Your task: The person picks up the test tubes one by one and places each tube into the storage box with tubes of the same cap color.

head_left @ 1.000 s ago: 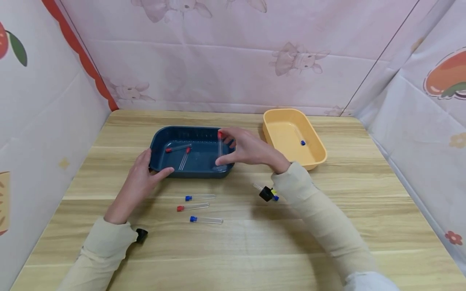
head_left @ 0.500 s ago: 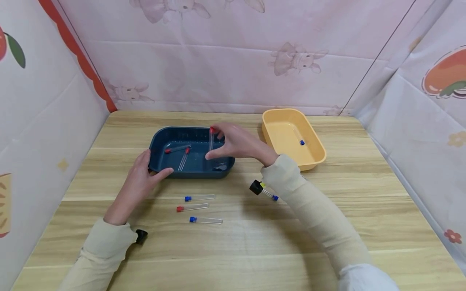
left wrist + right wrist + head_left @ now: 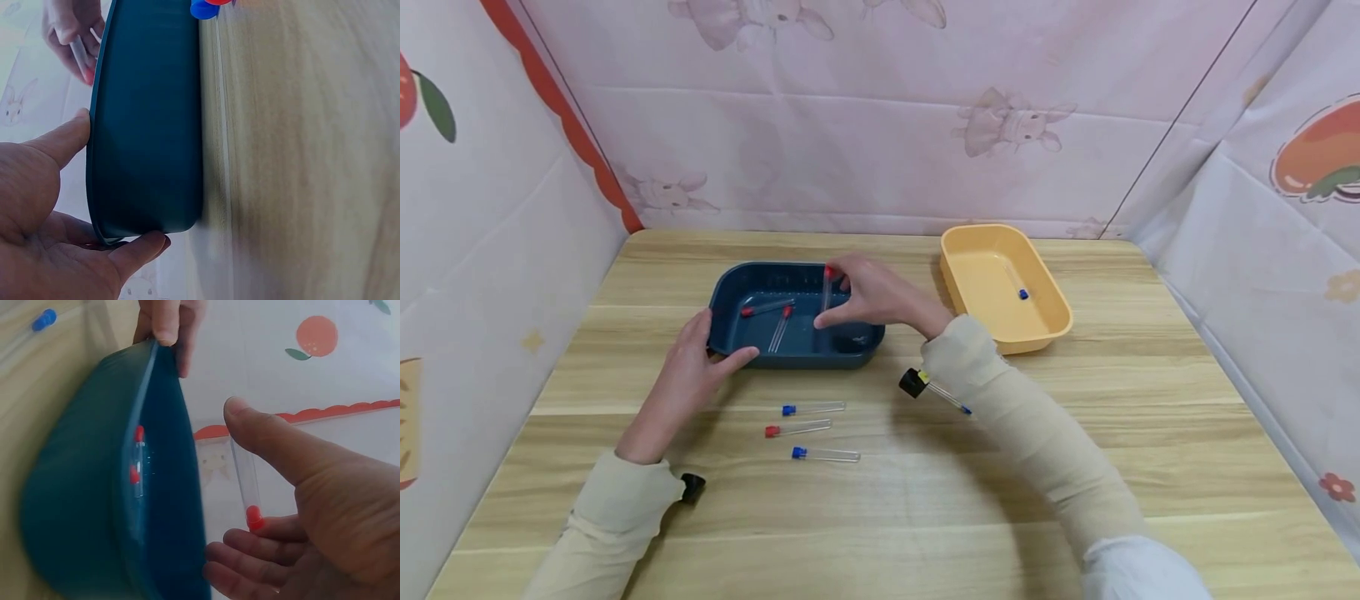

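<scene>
My left hand (image 3: 688, 367) grips the left end of a dark blue tray (image 3: 805, 362), thumb at the front rim and fingers round the side. Over the tray's right half, my right hand (image 3: 876, 292) pinches a clear test tube (image 3: 827, 292) with a red cap. Thumb and forefinger hold that tube (image 3: 247, 472) at its two ends, cap at the forefinger, in the right wrist view. Two red-capped tubes lie inside the tray, one tube (image 3: 767, 307) nearly level and another tube (image 3: 781, 330) slanted.
A yellow tray (image 3: 1037, 343) at the back right holds a blue-capped tube (image 3: 1022, 293). In front of the blue tray lie a blue-capped tube (image 3: 816, 408), a red-capped tube (image 3: 801, 427) and another blue-capped tube (image 3: 827, 455). One more tube (image 3: 947, 396) lies by the right sleeve.
My right hand has moved left over the blue tray, carrying the red-capped test tube. The left hand stays in place on the tray.
</scene>
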Action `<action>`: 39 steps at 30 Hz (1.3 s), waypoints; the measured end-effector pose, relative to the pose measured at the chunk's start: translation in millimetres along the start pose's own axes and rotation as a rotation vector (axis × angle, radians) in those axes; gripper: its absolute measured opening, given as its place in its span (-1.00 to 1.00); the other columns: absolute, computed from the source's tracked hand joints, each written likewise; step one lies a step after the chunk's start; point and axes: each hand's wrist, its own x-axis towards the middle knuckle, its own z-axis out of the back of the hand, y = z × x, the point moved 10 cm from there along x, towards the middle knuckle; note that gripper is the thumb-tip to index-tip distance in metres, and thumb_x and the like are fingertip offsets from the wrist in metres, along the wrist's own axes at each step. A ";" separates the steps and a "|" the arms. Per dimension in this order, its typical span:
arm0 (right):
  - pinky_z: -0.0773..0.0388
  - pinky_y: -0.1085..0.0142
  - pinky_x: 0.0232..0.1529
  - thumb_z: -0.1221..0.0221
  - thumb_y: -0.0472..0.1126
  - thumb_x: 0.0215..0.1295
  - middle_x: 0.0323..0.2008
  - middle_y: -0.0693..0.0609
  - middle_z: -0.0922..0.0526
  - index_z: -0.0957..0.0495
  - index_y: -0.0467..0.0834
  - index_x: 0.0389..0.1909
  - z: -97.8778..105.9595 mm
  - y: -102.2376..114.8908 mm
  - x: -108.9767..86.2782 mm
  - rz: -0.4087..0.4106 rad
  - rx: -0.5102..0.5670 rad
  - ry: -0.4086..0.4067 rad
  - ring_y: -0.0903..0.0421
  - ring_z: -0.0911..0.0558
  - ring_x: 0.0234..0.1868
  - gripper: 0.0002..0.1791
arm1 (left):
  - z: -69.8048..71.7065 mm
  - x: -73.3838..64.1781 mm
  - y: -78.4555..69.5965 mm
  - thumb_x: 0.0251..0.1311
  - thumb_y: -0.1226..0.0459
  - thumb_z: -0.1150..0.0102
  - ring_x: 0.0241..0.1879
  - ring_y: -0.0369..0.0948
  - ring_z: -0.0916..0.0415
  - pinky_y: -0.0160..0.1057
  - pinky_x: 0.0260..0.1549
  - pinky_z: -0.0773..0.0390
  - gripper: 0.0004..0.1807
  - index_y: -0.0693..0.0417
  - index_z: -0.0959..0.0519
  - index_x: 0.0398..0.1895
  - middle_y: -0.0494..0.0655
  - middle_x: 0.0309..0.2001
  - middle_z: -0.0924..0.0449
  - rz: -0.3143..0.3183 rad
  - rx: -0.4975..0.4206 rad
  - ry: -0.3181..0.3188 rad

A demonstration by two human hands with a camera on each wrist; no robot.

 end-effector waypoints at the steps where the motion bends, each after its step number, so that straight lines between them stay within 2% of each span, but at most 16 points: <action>1: -0.61 0.24 0.12 -0.49 0.21 0.15 0.22 -0.14 -0.58 -0.39 -0.28 0.40 -2.3 -0.5 1.8 0.000 -0.006 0.004 0.00 -0.59 0.13 -0.04 | 0.1 -0.1 0.1 0.41 -0.11 -0.22 0.50 0.41 0.05 0.39 0.31 -0.23 0.14 0.36 0.24 0.64 0.46 0.59 0.20 0.000 -0.001 -0.001; 9: -0.51 0.19 0.30 -0.45 0.25 0.17 0.33 -0.19 -0.50 -0.28 -0.34 0.49 -24.8 -2.8 15.8 -0.029 -0.043 0.060 -0.02 -0.54 0.23 0.07 | 2.1 -0.2 3.1 0.42 -0.07 -0.23 0.50 0.41 0.05 0.38 0.29 -0.27 0.12 0.33 0.25 0.64 0.44 0.60 0.21 0.012 -0.003 -0.008; 17: -0.40 0.16 0.41 -0.43 0.29 0.18 0.43 -0.17 -0.41 -0.24 -0.29 0.53 -47.1 -4.7 25.2 -0.070 -0.101 0.112 0.00 -0.46 0.33 0.10 | 3.3 -0.3 2.9 0.43 -0.07 -0.23 0.50 0.41 0.05 0.39 0.30 -0.24 0.12 0.34 0.25 0.64 0.45 0.60 0.21 0.004 0.002 -0.003; 28: -0.45 0.19 0.36 -0.40 0.29 0.22 0.39 -0.16 -0.43 -0.27 -0.27 0.52 -65.1 -7.9 34.3 -0.095 -0.106 0.133 0.03 -0.49 0.20 0.05 | 2.1 -0.9 2.4 0.43 -0.07 -0.22 0.51 0.41 0.07 0.38 0.32 -0.21 0.12 0.36 0.25 0.63 0.46 0.59 0.22 -0.002 -0.001 0.004; 39: -0.52 0.21 0.25 -0.38 0.35 0.20 0.35 -0.14 -0.46 -0.31 -0.24 0.51 -76.1 -13.0 40.7 -0.110 -0.174 0.145 0.06 -0.50 0.15 0.06 | -0.4 -0.4 1.7 0.43 -0.05 -0.23 0.51 0.39 0.06 0.37 0.35 -0.19 0.12 0.36 0.25 0.64 0.46 0.59 0.20 -0.007 -0.005 0.008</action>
